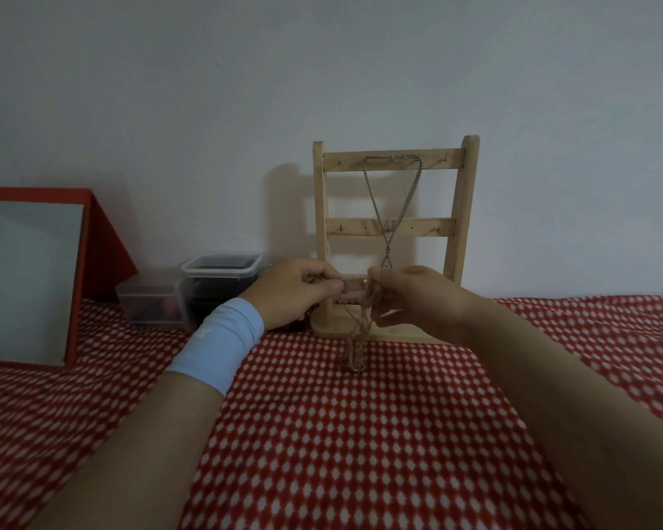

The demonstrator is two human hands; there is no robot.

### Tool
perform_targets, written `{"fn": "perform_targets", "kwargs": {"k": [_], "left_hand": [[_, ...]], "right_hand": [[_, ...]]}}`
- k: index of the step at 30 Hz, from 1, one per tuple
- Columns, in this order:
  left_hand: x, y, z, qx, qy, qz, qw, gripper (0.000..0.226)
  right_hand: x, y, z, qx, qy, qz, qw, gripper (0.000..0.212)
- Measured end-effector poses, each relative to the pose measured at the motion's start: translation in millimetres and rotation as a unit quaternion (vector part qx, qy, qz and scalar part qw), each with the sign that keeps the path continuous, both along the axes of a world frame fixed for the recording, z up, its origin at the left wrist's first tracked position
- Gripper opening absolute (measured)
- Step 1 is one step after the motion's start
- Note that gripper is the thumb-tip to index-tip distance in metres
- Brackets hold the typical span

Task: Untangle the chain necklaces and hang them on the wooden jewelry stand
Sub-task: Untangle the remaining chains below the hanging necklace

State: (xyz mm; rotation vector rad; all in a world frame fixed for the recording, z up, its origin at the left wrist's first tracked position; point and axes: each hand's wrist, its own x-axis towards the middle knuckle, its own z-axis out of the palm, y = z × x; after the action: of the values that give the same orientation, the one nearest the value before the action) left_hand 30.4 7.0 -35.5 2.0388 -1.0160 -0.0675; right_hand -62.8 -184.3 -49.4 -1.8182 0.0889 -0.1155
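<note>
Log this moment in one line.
left hand, right hand: pinch tangled thin metal chains | silver chain necklace: hung on wooden ladder-shaped stand

stand (466,208) 1 | hung necklace (372,193) 1 | tangled chains (355,338) maybe 2 | containers (223,266) 2 | mirror (27,277) 1

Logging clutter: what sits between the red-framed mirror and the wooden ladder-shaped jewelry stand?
Head view: a low clear plastic box and a taller lidded clear plastic box, side by side.
</note>
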Motion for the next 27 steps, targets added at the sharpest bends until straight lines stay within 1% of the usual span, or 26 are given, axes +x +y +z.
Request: {"fn": "perform_targets", "kwargs": {"k": [2, 3, 5, 6, 8, 10, 12, 13, 15, 16, 17, 20, 21, 23, 24, 27], "left_hand": [[-0.8, -1.6, -1.4, -0.003, -0.010, -0.009, 1.000, 0.018], [-0.3, -1.4, -2.5, -0.003, -0.016, -0.009, 1.000, 0.020], [0.9, 0.4, -3.3, -0.006, -0.005, -0.005, 1.000, 0.024], [0.9, 0.4, -2.7, -0.013, 0.022, -0.005, 1.000, 0.025], [0.0, -2.4, -1.2, -0.069, 0.122, -0.012, 0.990, 0.028], [-2.3, -5.4, 0.1, -0.164, 0.239, -0.030, 0.957, 0.032], [-2.6, -6.2, -2.2, -0.239, 0.333, -0.069, 0.909, 0.036], [-1.5, -5.5, -4.4, -0.269, 0.374, -0.091, 0.883, 0.039], [0.6, -4.2, -7.5, -0.318, 0.440, -0.117, 0.831, 0.040], [-0.1, -5.5, -7.9, -0.333, 0.455, -0.123, 0.817, 0.038], [-2.0, -6.8, -8.1, -0.335, 0.455, -0.126, 0.815, 0.033], [-7.8, -10.4, -8.3, -0.290, 0.399, -0.136, 0.860, 0.008], [-8.7, -10.5, -8.3, -0.276, 0.394, -0.144, 0.865, 0.013], [-10.6, -8.4, -7.7, -0.256, 0.410, -0.154, 0.862, 0.024], [-12.0, -7.1, -6.9, -0.240, 0.417, -0.151, 0.864, 0.025], [-13.4, -2.3, -5.6, -0.184, 0.405, -0.100, 0.890, 0.023]], "right_hand": [[3.3, 3.2, -1.6, 0.066, 0.003, -0.012, 0.998, 0.039], [3.8, 5.0, -1.5, 0.084, 0.000, -0.015, 0.996, 0.040], [3.6, 4.3, -0.4, 0.092, -0.010, -0.009, 0.996, 0.051], [1.8, 2.6, 0.7, 0.091, -0.012, -0.003, 0.996, 0.054], [-3.1, 0.4, 3.3, 0.088, -0.015, 0.006, 0.996, 0.049], [-5.7, -0.5, 2.7, 0.087, -0.027, 0.001, 0.996, 0.036], [-4.8, 0.1, 3.3, 0.122, -0.051, 0.003, 0.991, 0.016], [-3.8, 0.9, 3.6, 0.152, -0.062, 0.008, 0.986, 0.015], [-1.0, 1.4, 4.3, 0.194, -0.077, 0.004, 0.978, 0.031], [0.4, 2.0, 4.5, 0.194, -0.080, -0.004, 0.978, 0.032], [0.1, 4.0, 5.6, 0.186, -0.082, -0.010, 0.979, 0.030], [-2.2, 9.3, 8.6, 0.143, -0.081, -0.039, 0.986, 0.027], [-2.9, 9.6, 9.4, 0.133, -0.080, -0.050, 0.987, 0.026], [-4.3, 9.1, 10.6, 0.118, -0.071, -0.057, 0.989, 0.022], [-4.3, 8.6, 10.1, 0.113, -0.064, -0.055, 0.990, 0.022], [-1.9, 10.4, 4.1, 0.121, -0.026, -0.036, 0.992, 0.023]]}}
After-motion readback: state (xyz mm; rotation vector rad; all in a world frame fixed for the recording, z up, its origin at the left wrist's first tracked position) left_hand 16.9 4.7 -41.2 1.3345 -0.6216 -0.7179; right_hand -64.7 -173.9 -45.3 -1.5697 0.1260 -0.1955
